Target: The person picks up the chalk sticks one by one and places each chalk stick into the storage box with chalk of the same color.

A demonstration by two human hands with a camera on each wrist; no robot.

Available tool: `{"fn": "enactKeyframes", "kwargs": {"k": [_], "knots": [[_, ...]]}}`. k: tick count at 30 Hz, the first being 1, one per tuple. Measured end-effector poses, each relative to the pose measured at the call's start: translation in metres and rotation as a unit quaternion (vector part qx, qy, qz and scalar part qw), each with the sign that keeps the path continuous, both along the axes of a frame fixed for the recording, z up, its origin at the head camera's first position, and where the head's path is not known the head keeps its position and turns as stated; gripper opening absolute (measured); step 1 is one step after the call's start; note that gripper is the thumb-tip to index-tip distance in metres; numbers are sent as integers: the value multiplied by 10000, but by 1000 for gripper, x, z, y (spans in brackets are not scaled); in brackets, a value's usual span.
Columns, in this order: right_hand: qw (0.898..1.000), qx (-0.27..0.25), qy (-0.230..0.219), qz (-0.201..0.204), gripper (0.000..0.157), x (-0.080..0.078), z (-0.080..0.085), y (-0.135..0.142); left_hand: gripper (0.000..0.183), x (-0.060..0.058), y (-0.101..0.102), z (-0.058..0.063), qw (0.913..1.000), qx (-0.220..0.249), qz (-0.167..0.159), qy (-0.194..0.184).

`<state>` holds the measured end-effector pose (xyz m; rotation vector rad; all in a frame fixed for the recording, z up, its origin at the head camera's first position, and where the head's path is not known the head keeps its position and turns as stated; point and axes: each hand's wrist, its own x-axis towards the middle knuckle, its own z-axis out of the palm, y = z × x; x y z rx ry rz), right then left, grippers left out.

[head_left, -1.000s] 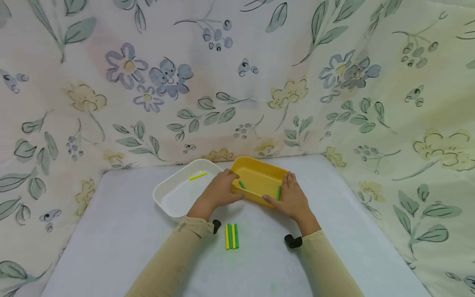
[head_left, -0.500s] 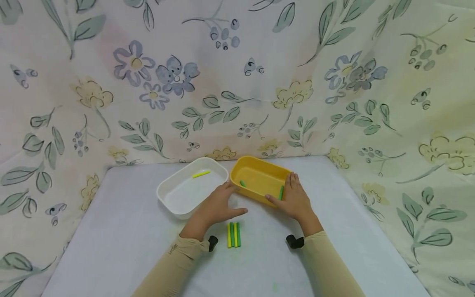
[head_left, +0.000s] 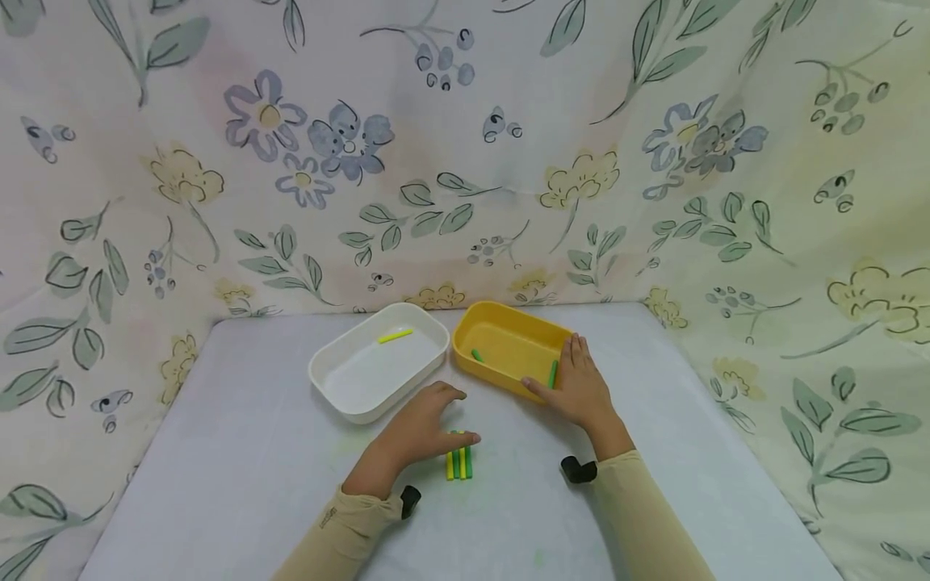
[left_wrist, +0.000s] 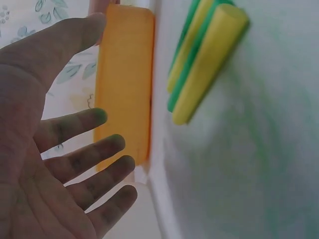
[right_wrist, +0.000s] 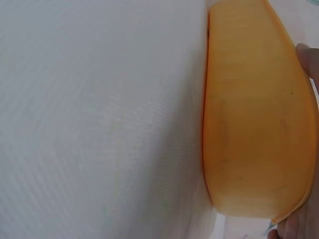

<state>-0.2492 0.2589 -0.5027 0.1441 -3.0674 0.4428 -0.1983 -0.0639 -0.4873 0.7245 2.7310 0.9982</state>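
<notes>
My left hand (head_left: 416,429) hovers with fingers spread beside a row of green and yellow sticks (head_left: 459,466), its thumb overlapping their far ends in the head view. In the left wrist view, the palm shows with nothing in it, and the sticks (left_wrist: 207,59) lie side by side on the cloth. My right hand (head_left: 581,391) holds the near right corner of a yellow tray (head_left: 483,373), thumb at the front rim and fingers along the right end. Inside that tray are two green sticks, one at the left (head_left: 475,355) and one at the right (head_left: 553,374).
A white tray (head_left: 356,415) stands at an angle left of the yellow one, with a yellow stick (head_left: 395,336) in it. Both are on a white cloth-covered table (head_left: 240,452). Floral fabric (head_left: 436,161) rises behind and at both sides.
My left hand has come off the left end of the yellow tray and moved toward me, down beside the row of sticks. The right hand stays at the tray's corner.
</notes>
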Motion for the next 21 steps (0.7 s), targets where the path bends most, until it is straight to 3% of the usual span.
{"fn": "enactKeyframes", "kwargs": {"k": [8,21], "knots": [[10000,-26,-3,-11,136,-1,-2,1,87,6,-10,-12,9996,79,229,-158],[9999,-136,24,2,136,-1,-3,1,78,10,-16,-26,9999,-30,117,90]]}}
